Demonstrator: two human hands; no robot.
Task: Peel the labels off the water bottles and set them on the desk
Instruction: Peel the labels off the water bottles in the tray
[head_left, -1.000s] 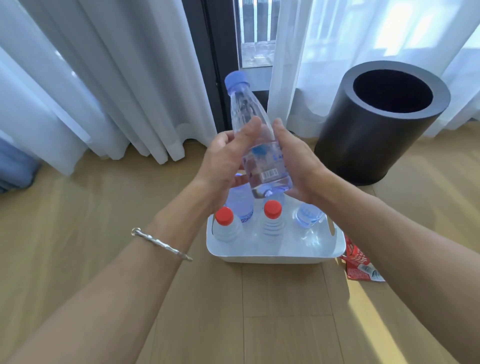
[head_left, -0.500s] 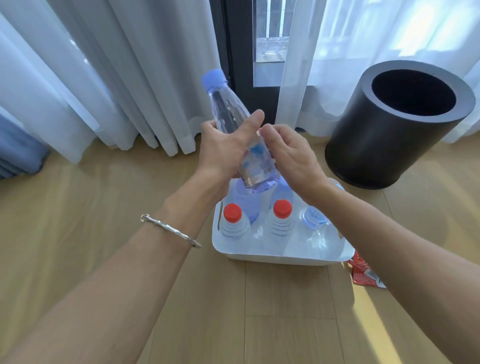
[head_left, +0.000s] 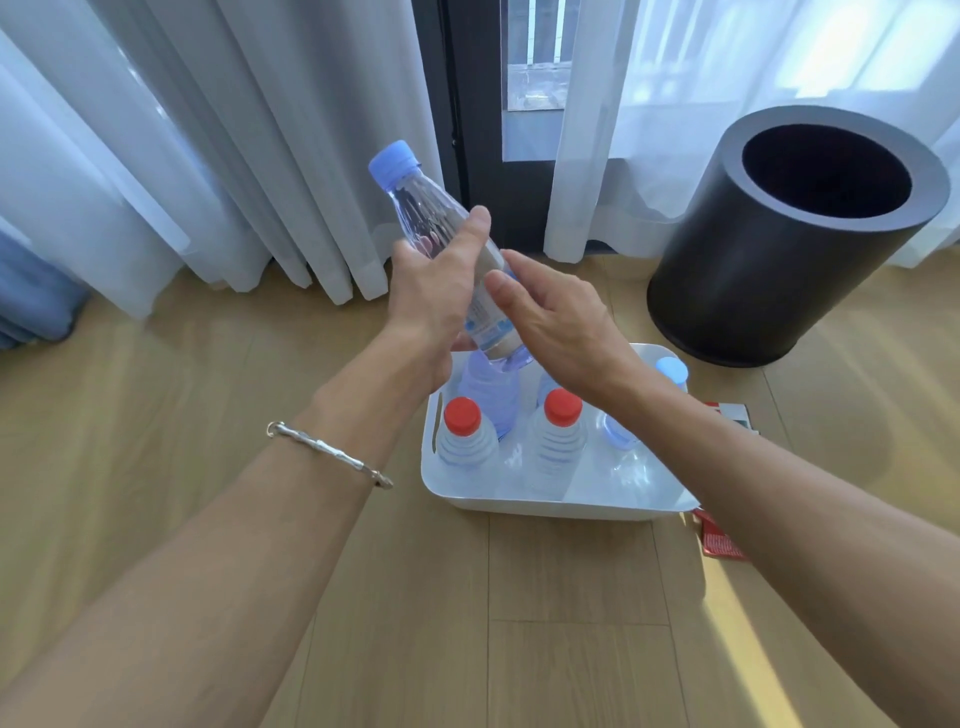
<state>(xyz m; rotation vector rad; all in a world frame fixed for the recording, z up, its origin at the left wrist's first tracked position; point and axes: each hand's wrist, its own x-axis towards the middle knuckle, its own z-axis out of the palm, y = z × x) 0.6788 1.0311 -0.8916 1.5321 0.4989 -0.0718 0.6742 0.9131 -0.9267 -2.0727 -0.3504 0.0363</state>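
The left hand (head_left: 436, 291) grip clamps the tilted bottle (head_left: 441, 228); right hand (head_left: 561, 322), loosely apart, should find the label (head_left: 491, 325) seam and pull slowly.

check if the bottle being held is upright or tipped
Tipped. The held bottle leans with its blue cap up and to the left, its base lower right above the white tub, gripped by the left hand.

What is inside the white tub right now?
In the white tub stand two red-capped bottles, with blue-tinted bottles behind and a blue cap at the far right. The right forearm covers the rest, so the full count is hidden.
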